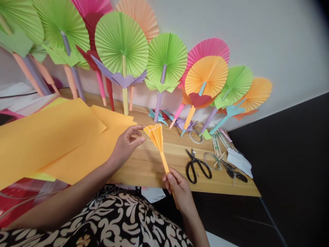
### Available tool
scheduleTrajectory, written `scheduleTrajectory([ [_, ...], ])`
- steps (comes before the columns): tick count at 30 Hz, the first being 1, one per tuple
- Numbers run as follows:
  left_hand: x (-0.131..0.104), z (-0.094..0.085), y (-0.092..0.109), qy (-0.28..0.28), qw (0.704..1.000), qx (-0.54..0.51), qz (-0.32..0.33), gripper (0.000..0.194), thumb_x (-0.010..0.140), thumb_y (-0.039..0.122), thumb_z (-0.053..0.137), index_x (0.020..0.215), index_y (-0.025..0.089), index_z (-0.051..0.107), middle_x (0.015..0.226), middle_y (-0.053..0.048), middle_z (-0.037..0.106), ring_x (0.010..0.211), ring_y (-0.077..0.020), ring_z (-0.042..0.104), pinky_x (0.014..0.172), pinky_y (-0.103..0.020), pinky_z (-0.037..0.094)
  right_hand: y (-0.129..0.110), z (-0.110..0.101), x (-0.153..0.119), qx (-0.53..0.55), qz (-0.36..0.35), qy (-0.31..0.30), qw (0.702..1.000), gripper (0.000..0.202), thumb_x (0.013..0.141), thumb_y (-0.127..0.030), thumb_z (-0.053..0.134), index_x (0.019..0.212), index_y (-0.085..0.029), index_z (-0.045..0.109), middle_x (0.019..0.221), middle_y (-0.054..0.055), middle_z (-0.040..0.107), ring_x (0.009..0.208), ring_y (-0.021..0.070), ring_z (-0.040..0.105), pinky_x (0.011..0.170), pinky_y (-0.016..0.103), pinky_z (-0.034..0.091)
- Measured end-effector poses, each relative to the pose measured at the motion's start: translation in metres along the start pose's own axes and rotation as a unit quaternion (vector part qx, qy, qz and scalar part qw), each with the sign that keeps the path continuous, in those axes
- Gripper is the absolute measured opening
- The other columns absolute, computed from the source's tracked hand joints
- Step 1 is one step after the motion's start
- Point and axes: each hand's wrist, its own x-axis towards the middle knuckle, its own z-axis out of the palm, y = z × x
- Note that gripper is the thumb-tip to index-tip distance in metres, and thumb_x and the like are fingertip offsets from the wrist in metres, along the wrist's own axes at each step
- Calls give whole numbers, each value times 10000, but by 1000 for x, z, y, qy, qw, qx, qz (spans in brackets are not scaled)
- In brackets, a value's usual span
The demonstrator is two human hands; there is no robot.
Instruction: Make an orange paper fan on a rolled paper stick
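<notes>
A small folded paper fan (155, 136), orange-yellow with pleats and a pale line along its top edge, stands slightly spread on a rolled paper handle (165, 162). My right hand (178, 188) is closed around the lower part of that handle, thumb on top. At the fan's upper left edge is my left hand (129, 140), with thumb and forefinger apart. Its forefinger tip comes right up to the pleats; whether it touches them I cannot tell. Black-handled scissors (197, 166) lie with blades parted on the wooden table (151, 171), right of the handle.
Large orange paper sheets (51, 137) cover the table's left side. Finished round fans, including a green one (121, 44) and an orange one (206, 77), lean along the wall. A tape roll (195, 136), paper scraps (185, 124) and a second cutting tool (235, 173) lie at right.
</notes>
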Motion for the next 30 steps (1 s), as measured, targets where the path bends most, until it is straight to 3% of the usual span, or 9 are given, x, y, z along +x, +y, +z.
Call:
scheduleTrajectory([
  [3, 2, 2, -6, -66, 996, -38, -36, 337, 729, 320, 796, 1039, 210, 723, 929, -42, 705, 864, -194, 619, 732, -277, 455, -1, 0, -2, -7, 2, 7, 1000, 355, 940, -515, 566, 846, -188, 666, 611, -30, 482, 535, 97, 391, 491, 227, 302],
  [6, 2, 2, -10, -119, 988, -50, -83, 197, 731, 356, 787, 806, 182, 733, 711, -16, 668, 672, -155, 574, 653, -269, 417, -7, -3, -5, -38, 4, 27, 999, 369, 926, -532, 577, 904, -183, 693, 657, -18, 525, 528, 89, 389, 485, 225, 313],
  [8, 3, -2, -9, -119, 988, -33, -90, 223, 752, 367, 772, 671, 175, 694, 592, 10, 595, 584, -127, 507, 630, -263, 393, -11, -7, -8, -76, -4, 50, 996, 381, 923, -532, 578, 993, -184, 716, 705, -1, 573, 540, 95, 415, 488, 228, 339],
  [13, 11, -28, 3, -53, 989, -102, -92, 292, 814, 371, 731, 629, 177, 614, 554, 25, 528, 570, -106, 451, 619, -234, 377, -17, -26, -16, -205, -61, 107, 971, 375, 938, -479, 568, 1149, -215, 730, 907, 64, 721, 779, 188, 645, 658, 281, 525],
  [17, 15, -55, 7, -32, 978, -168, -119, 268, 799, 356, 738, 642, 184, 605, 558, 24, 499, 589, -119, 454, 651, -237, 425, -15, -41, -19, -328, -144, 133, 924, 295, 948, -377, 583, 1153, -230, 734, 1101, 93, 751, 992, 237, 703, 845, 349, 567],
  [21, 12, -73, 6, 101, 993, 8, -56, 95, 792, 281, 744, 833, 198, 722, 761, -10, 664, 757, -149, 570, 745, -233, 455, -17, -53, -20, -429, -248, 134, 858, 270, 953, -248, 585, 1190, -246, 714, 1061, 83, 754, 959, 216, 713, 831, 336, 572],
  [23, 8, -73, 9, 130, 988, 84, 7, 208, 785, 225, 752, 993, 221, 751, 1015, -29, 723, 939, -169, 609, 851, -226, 456, -21, -57, -19, -456, -283, 125, 834, 296, 947, -204, 586, 1214, -260, 702, 1040, 79, 747, 936, 212, 710, 808, 332, 575],
  [25, 4, -67, 13, 80, 993, 79, 30, 302, 784, 215, 759, 1086, 235, 753, 1155, -45, 721, 1068, -196, 612, 944, -235, 446, -27, -58, -18, -472, -308, 119, 818, 323, 938, -176, 593, 1229, -272, 695, 1011, 75, 736, 911, 210, 705, 781, 329, 577],
  [30, -4, -35, 11, -153, 988, -26, -23, 412, 802, 272, 769, 1211, 253, 720, 1221, -72, 717, 1214, -263, 592, 993, -299, 454, -41, -50, -15, -491, -349, 80, 794, 361, 911, -109, 602, 1222, -272, 688, 962, 66, 714, 883, 201, 687, 761, 325, 566],
])
